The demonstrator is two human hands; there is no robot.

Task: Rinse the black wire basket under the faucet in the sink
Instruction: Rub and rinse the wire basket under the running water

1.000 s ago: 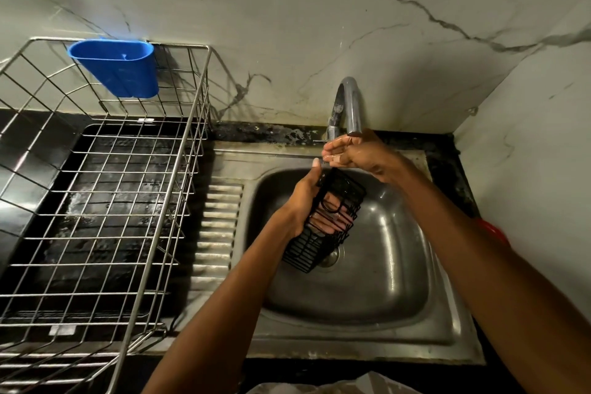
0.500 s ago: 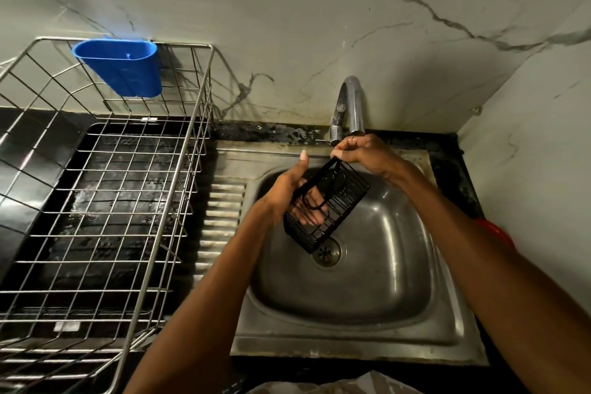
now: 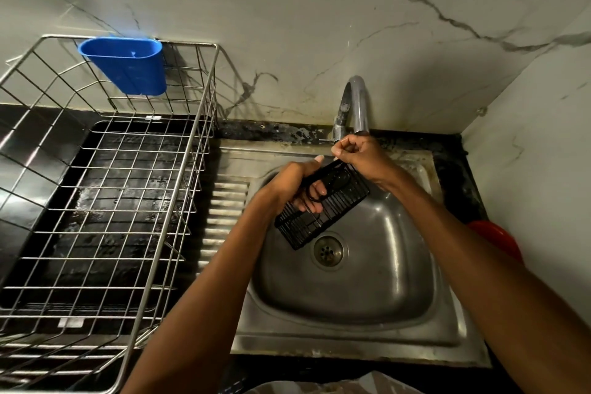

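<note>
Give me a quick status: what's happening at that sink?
Left hand and right hand both grip black wire basket, over sink, below faucet. Nothing in the way.

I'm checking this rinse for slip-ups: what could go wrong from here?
The black wire basket hangs tilted over the steel sink, gripped by the left hand and right hand; wet, it might slip. The right hand sits close under the chrome faucet and could knock it.

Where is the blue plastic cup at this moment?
The blue plastic cup hangs on the back rim of the wire dish rack, upper left in the head view, against the marble wall and left of the faucet.
</note>
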